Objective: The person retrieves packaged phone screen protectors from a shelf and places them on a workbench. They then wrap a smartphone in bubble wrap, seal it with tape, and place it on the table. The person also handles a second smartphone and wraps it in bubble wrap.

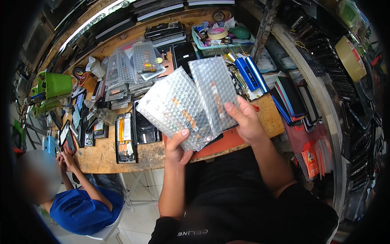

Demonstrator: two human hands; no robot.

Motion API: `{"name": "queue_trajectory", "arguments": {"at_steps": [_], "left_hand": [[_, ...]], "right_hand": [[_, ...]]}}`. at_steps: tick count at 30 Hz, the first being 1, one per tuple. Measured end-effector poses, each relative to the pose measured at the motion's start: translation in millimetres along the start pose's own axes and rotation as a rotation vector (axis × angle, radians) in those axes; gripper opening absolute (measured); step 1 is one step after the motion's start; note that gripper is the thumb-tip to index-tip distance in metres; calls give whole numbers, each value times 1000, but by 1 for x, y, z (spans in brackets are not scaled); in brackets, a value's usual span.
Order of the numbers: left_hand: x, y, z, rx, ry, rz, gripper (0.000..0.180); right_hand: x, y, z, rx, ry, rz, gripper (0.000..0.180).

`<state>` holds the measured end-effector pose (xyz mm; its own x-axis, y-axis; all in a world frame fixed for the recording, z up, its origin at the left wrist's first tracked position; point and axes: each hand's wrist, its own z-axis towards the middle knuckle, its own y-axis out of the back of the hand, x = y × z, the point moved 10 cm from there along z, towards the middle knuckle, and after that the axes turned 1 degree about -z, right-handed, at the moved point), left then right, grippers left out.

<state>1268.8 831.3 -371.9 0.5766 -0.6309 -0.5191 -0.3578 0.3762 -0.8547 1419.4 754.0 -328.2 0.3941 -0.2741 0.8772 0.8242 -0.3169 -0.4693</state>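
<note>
My left hand [178, 147] grips a fanned stack of bubble-wrap packets [174, 107], its thumb pressed on the top one. Orange ribbon cables show through the clear wrap of these flat packets. My right hand [246, 122] pinches another bubble-wrap packet [212, 91] by its right edge, thumb on top. This packet is tilted beside the stack and its lower end meets it. Both are held above the front of the wooden bench [152, 154], over an orange-red mat [215, 144]. What lies inside the packets is blurred by the wrap.
More bubble-wrap packets [118, 69] are piled at the back left. An opened phone [126, 138] lies near the front edge. A teal basket [221, 49] stands at the back, blue cylindrical tools [246, 74] at the right. Another person in a blue shirt [83, 207] sits at the left, handling a phone.
</note>
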Motion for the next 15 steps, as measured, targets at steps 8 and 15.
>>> {"name": "queue_trajectory", "arguments": {"at_steps": [8, 15], "left_hand": [[3, -14, -2, 88, 37, 58, 66], [-3, -1, -7, 60, 79, -97, 66]], "right_hand": [[20, 15, -4, -138, 128, -179, 30], [64, 113, 30, -585, 356, -718, 19]]}}
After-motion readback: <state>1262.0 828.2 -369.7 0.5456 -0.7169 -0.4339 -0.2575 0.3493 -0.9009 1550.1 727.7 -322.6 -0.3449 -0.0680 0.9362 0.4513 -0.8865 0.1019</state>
